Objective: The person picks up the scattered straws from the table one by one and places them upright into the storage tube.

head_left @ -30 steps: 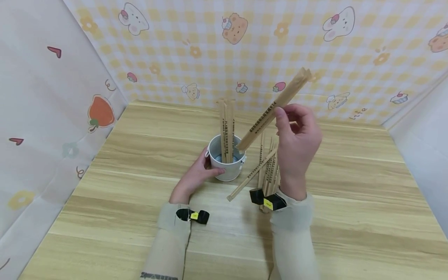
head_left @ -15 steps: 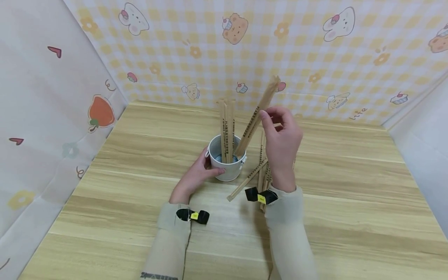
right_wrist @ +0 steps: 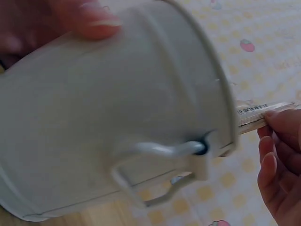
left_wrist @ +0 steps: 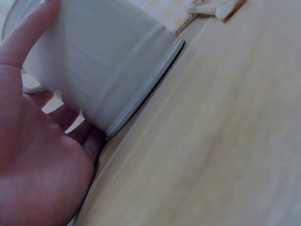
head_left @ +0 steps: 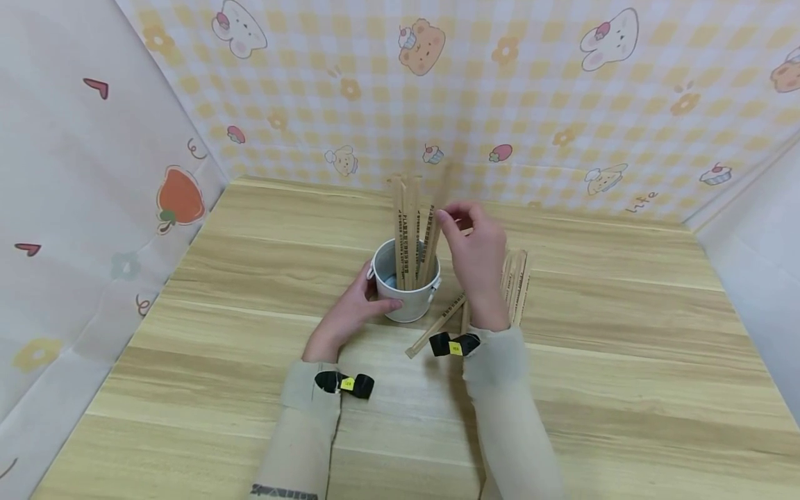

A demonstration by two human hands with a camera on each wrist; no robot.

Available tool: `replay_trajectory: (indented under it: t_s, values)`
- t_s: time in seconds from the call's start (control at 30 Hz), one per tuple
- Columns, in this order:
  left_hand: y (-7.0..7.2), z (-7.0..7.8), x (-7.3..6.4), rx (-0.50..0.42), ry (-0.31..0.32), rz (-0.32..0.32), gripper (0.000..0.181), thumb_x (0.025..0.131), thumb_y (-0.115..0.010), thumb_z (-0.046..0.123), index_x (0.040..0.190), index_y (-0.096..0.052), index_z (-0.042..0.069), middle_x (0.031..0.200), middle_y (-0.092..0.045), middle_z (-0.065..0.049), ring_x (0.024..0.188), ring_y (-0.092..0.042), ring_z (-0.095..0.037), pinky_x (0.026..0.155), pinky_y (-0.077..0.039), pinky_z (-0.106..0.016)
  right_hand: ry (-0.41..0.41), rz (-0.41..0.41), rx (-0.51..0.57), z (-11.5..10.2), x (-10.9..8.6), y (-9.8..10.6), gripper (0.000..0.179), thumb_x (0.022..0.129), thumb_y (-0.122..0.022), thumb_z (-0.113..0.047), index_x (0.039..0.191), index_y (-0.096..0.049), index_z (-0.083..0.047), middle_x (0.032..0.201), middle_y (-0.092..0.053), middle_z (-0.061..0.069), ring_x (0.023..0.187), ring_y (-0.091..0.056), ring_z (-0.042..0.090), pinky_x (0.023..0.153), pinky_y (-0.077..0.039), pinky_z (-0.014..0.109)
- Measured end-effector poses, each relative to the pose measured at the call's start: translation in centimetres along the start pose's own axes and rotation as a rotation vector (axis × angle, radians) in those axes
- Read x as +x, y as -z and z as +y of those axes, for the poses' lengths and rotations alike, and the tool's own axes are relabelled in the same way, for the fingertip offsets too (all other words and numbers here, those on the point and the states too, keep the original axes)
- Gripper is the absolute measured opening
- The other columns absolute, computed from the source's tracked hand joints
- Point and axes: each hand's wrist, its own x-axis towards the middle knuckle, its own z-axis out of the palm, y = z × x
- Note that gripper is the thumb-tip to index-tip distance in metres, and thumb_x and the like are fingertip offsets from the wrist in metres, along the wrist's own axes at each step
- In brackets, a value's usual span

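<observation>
My left hand (head_left: 350, 310) holds a small white metal bucket (head_left: 414, 308) from its left side, thumb across the front. In the left wrist view, its fingers go round behind the bucket wall. Several paper-wrapped straws (head_left: 405, 229) with dark printing stand upright inside, near the middle. Between thumb and fingertips, my right hand (head_left: 480, 253) pinches another paper-wrapped straw (head_left: 428, 239), leaning slightly right, its lower end inside the bucket. Whether it is one straw or more I cannot tell. The right wrist view shows this straw (right_wrist: 252, 116) sticking out past the rim beside the wire handle (right_wrist: 160, 149).
More wrapped straws (head_left: 516, 281) lie on the wooden table (head_left: 250, 278) right of the bucket, partly hidden by my right hand and wrist. One loose straw (head_left: 431, 332) lies diagonally before the bucket. A checked yellow backdrop (head_left: 312, 69) stands behind.
My right hand has moved left and slightly down, bringing its straw from a slant outside the bucket to nearly upright within it. My left hand and the bucket have stayed put.
</observation>
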Motion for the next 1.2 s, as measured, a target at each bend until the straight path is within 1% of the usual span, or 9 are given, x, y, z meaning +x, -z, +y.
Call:
replay_trajectory:
  t_s: [0.13, 0.37, 0.6, 0.7, 0.8, 0.9, 0.93, 1.03, 1.2]
  values:
    - [-0.1, -0.1, 0.1, -0.012, -0.008, -0.006, 0.089, 0.073, -0.073, 0.018, 0.142, -0.018, 0.023, 0.142, -0.028, -0.006, 0.129, -0.027, -0.023, 0.105, -0.022, -0.035, -0.059, -0.075, -0.037, 0.5, -0.2, -0.5, 0.027, 0.082, -0.061, -0.036, 0.092, -0.065, -0.012, 0.081, -0.063, -0.003, 0.072, -0.054, 0.009, 0.063, -0.044, 0.024]
    - [-0.2, 0.0, 0.3, -0.016, -0.016, -0.018, 0.088, 0.073, -0.073, 0.018, 0.142, -0.017, 0.021, 0.141, -0.029, -0.007, 0.128, -0.027, -0.024, 0.105, -0.022, -0.037, -0.168, -0.171, -0.029, 0.9, -0.2, -0.7, 0.023, 0.081, -0.064, -0.035, 0.091, -0.064, -0.014, 0.08, -0.062, -0.004, 0.074, -0.052, 0.01, 0.062, -0.044, 0.025]
    - [-0.2, 0.0, 0.4, -0.003, -0.017, -0.021, 0.089, 0.074, -0.072, 0.018, 0.142, -0.017, 0.021, 0.142, -0.027, -0.007, 0.129, -0.026, -0.024, 0.105, -0.022, -0.036, -0.196, -0.224, -0.018, 1.3, -0.2, -0.5, 0.023, 0.084, -0.06, -0.034, 0.096, -0.065, -0.015, 0.086, -0.062, -0.005, 0.078, -0.053, 0.01, 0.063, -0.046, 0.026]
    - [-0.2, -0.1, 0.3, -0.005, -0.01, -0.017, 0.089, 0.074, -0.072, 0.018, 0.143, -0.016, 0.02, 0.143, -0.026, -0.009, 0.129, -0.025, -0.025, 0.105, -0.021, -0.038, -0.218, -0.235, -0.012, 1.5, -0.2, -0.3, 0.027, 0.086, -0.056, -0.036, 0.1, -0.065, -0.015, 0.086, -0.062, -0.003, 0.077, -0.054, 0.01, 0.059, -0.048, 0.027]
    - [-0.1, -0.9, 0.5, -0.021, 0.001, -0.006, 0.089, 0.073, -0.073, 0.018, 0.142, -0.017, 0.024, 0.142, -0.028, -0.007, 0.129, -0.026, -0.024, 0.106, -0.02, -0.038, -0.247, -0.236, 0.0, 1.7, -0.1, 0.1, 0.031, 0.087, -0.054, -0.038, 0.103, -0.064, -0.013, 0.085, -0.062, -0.001, 0.074, -0.055, 0.011, 0.056, -0.049, 0.027]
    - [-0.1, -1.9, 0.8, -0.021, 0.001, -0.001, 0.09, 0.072, -0.074, 0.021, 0.142, -0.018, 0.028, 0.142, -0.027, -0.003, 0.129, -0.026, -0.021, 0.106, -0.019, -0.037, -0.27, -0.217, -0.003, 2.1, -0.1, 0.6, 0.031, 0.087, -0.054, -0.037, 0.103, -0.065, -0.013, 0.085, -0.063, 0.001, 0.07, -0.056, 0.013, 0.055, -0.05, 0.026]
    - [0.0, -2.3, 0.9, -0.02, 0.004, 0.0, 0.09, 0.071, -0.074, 0.022, 0.141, -0.018, 0.03, 0.142, -0.027, -0.002, 0.129, -0.026, -0.02, 0.106, -0.019, -0.036, -0.277, -0.21, -0.007, 2.3, -0.1, 0.9, 0.031, 0.087, -0.054, -0.037, 0.104, -0.064, -0.012, 0.085, -0.063, 0.001, 0.07, -0.056, 0.013, 0.055, -0.049, 0.026]
    - [0.0, -2.7, 0.9, -0.006, 0.004, 0.005, 0.09, 0.071, -0.075, 0.026, 0.14, -0.018, 0.034, 0.143, -0.026, 0.0, 0.129, -0.025, -0.018, 0.106, -0.02, -0.036, -0.303, -0.188, -0.024, 2.8, -0.1, 1.9, 0.031, 0.087, -0.054, -0.037, 0.104, -0.064, -0.014, 0.086, -0.063, 0.0, 0.069, -0.057, 0.014, 0.055, -0.049, 0.026]
    - [0.2, -2.9, 1.0, 0.011, -0.003, 0.016, 0.088, 0.07, -0.075, 0.029, 0.139, -0.019, 0.037, 0.142, -0.027, 0.002, 0.129, -0.026, -0.015, 0.105, -0.02, -0.034, -0.351, -0.163, -0.017, 3.9, -0.2, 4.0, 0.031, 0.087, -0.054, -0.038, 0.107, -0.062, -0.016, 0.092, -0.062, -0.001, 0.077, -0.058, 0.019, 0.058, -0.049, 0.028]
